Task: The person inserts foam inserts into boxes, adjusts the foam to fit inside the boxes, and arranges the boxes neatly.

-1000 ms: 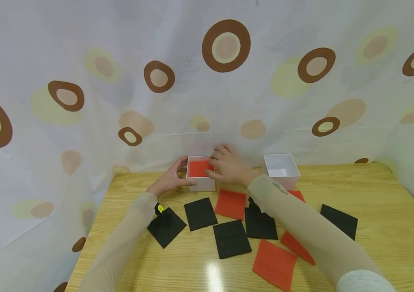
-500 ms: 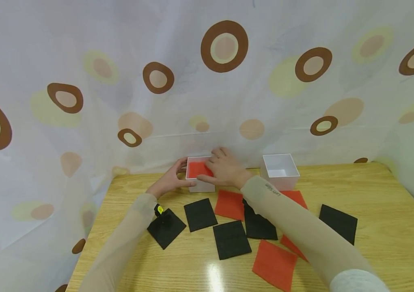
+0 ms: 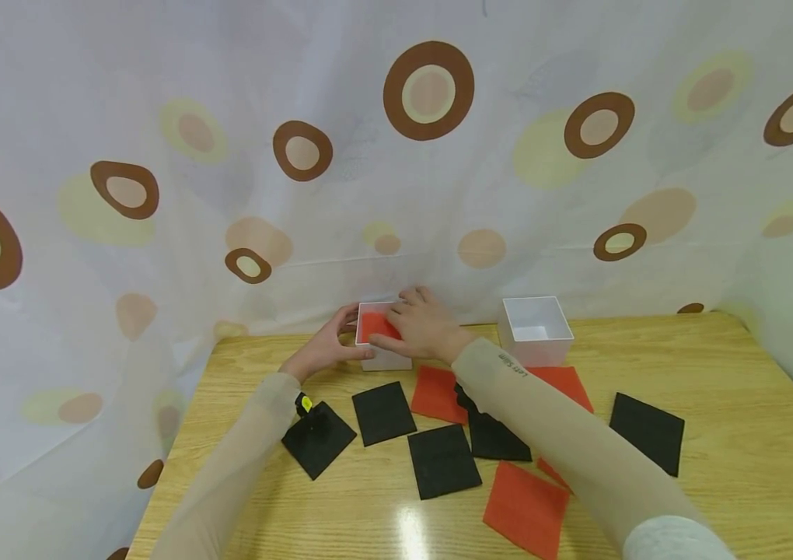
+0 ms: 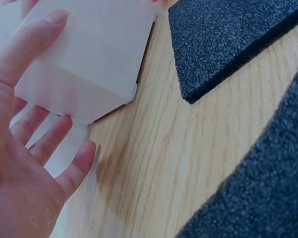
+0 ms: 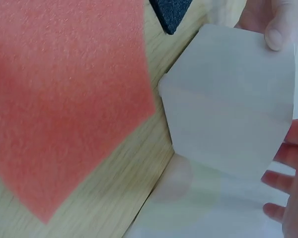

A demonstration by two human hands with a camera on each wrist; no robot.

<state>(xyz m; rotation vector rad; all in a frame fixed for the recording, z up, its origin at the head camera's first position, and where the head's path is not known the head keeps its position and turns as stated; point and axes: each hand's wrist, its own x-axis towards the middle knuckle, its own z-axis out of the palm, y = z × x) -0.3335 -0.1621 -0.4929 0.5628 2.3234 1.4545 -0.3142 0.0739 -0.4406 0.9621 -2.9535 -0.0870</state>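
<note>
A white box [image 3: 388,360] stands at the back left of the table, against the patterned backdrop. Inside it shows a red foam square [image 3: 372,324]. My left hand [image 3: 326,348] holds the box from its left side, thumb along the front wall and fingers around the side; the left wrist view shows that thumb [image 4: 32,44] lying on the wall [image 4: 99,54]. Over the right part of the box lies my right hand [image 3: 427,328], fingers extended and thumb across the opening, hiding part of the red square. In the right wrist view, the right fingers [image 5: 278,181] are beside the wall [image 5: 228,94].
A second white box [image 3: 539,355], with nothing visible inside, stands to the right. Black foam squares [image 3: 382,414] and red foam squares [image 3: 525,507] are scattered across the wooden table [image 3: 326,513]. My right forearm passes over several of them.
My right hand has moved left, from the box's right rim to farther over its opening, and covers more of the red square. My left hand has kept its hold.
</note>
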